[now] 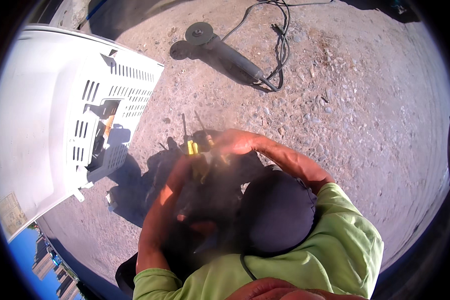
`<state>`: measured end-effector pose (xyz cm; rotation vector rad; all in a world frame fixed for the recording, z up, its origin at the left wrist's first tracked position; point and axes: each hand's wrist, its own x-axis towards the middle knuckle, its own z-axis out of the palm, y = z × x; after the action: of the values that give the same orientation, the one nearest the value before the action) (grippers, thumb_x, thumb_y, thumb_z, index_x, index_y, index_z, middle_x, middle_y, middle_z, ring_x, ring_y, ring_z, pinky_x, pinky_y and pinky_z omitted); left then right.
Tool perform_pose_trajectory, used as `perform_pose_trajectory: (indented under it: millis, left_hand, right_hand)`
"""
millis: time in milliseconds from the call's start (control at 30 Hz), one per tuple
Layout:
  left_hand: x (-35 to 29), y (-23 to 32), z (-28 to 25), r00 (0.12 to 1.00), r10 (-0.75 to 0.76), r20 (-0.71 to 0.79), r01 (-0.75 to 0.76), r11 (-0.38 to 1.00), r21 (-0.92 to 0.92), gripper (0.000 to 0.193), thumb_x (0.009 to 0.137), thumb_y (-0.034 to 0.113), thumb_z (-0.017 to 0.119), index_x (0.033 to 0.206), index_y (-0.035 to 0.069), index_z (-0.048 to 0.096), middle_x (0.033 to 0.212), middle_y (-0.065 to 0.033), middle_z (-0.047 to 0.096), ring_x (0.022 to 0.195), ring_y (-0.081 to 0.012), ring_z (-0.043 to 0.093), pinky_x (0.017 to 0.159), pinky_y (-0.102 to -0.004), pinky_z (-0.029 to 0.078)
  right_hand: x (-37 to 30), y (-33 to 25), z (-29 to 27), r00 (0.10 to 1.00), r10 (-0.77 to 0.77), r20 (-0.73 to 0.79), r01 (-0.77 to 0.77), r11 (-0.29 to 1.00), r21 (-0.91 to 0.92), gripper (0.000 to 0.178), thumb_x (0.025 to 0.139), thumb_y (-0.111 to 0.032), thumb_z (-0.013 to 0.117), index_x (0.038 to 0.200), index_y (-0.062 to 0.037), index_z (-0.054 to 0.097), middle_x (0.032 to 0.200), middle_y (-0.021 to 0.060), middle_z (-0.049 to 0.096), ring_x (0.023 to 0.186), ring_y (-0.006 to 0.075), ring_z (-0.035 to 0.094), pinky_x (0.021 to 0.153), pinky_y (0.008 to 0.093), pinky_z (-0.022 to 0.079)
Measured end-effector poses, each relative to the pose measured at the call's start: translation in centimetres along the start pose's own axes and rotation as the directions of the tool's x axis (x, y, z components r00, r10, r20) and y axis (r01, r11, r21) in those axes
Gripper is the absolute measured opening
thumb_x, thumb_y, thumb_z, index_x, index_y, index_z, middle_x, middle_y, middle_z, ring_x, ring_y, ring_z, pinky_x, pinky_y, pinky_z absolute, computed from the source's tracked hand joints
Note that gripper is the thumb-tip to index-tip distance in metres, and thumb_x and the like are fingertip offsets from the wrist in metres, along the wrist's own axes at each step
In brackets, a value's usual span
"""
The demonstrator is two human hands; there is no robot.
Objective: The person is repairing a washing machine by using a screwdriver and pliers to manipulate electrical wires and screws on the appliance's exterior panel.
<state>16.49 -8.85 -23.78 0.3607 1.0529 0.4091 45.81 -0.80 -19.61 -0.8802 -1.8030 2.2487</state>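
My right hand (pixel 231 142) is curled, knuckles up, over the handle end of a thin-shafted screwdriver (pixel 203 127) that points away from me. My left hand (pixel 184 167) is in shadow and blurred, right beside a yellow-handled tool (pixel 190 147) with a thin dark shaft. Whether its fingers hold that tool cannot be made out. Both hands meet over a dark object (pixel 210 195) in front of my body, hidden in shade. A dark cap (pixel 275 212) and a green shirt (pixel 335 250) cover the lower middle of the view.
A white vented appliance casing (pixel 60 110) lies on its side at the left. An angle grinder (pixel 225 50) with its coiled cable (pixel 284 35) lies on the gravel ground (pixel 365 115) ahead. A small white scrap (pixel 110 200) sits near the casing.
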Motion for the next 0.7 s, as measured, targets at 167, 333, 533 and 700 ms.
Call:
perform_pose_trajectory:
  millis: [167,333,533,700]
  left_hand:
    - [0.1,-0.4,2.6,0.989,0.005,0.146,0.015,0.99,-0.138,0.058,0.087,0.022,0.069,0.138,0.003,0.049,0.105,-0.0127,0.068,0.081,-0.0239,0.069,0.072,-0.035,0.057]
    - [-1.5,0.2,3.9,0.985,0.046,0.168,-0.038,0.998,-0.052,0.047,0.086,0.021,0.071,0.128,0.008,0.056,0.097,-0.0119,0.068,0.063,-0.0201,0.066,0.056,-0.0307,0.052]
    - [-2.2,1.3,4.2,0.994,0.004,0.111,-0.016,0.995,0.103,0.034,0.087,0.016,0.07,0.118,0.006,0.061,0.099,-0.0114,0.069,0.065,-0.0185,0.065,0.059,-0.0301,0.053]
    - [-2.9,4.0,7.2,0.997,0.024,0.072,-0.036,0.984,0.175,0.026,0.088,0.015,0.068,0.112,0.006,0.063,0.096,-0.0109,0.071,0.068,-0.0171,0.065,0.064,-0.0294,0.053]
  right_hand:
    - [2.2,6.7,3.8,0.988,0.0,0.152,-0.006,0.999,0.041,0.042,0.09,-0.041,0.06,0.096,-0.0005,0.069,0.083,0.0051,0.064,0.078,0.0196,0.057,0.071,0.036,0.047]
    - [0.5,2.6,3.2,0.973,0.09,0.211,-0.081,0.995,-0.053,0.047,0.088,-0.045,0.063,0.105,-0.0019,0.071,0.091,0.0094,0.069,0.084,0.023,0.062,0.075,0.0385,0.048]
    - [-1.6,-1.2,1.6,0.951,0.15,0.27,-0.119,0.985,-0.128,0.054,0.087,-0.049,0.065,0.115,-0.0029,0.071,0.107,0.0146,0.073,0.099,0.0281,0.067,0.085,0.0426,0.048]
    - [-1.1,1.4,-2.2,0.987,0.157,-0.023,-0.159,0.984,-0.077,0.052,0.09,-0.054,0.062,0.098,-0.004,0.072,0.092,0.0112,0.069,0.088,0.0223,0.061,0.08,0.0383,0.047]
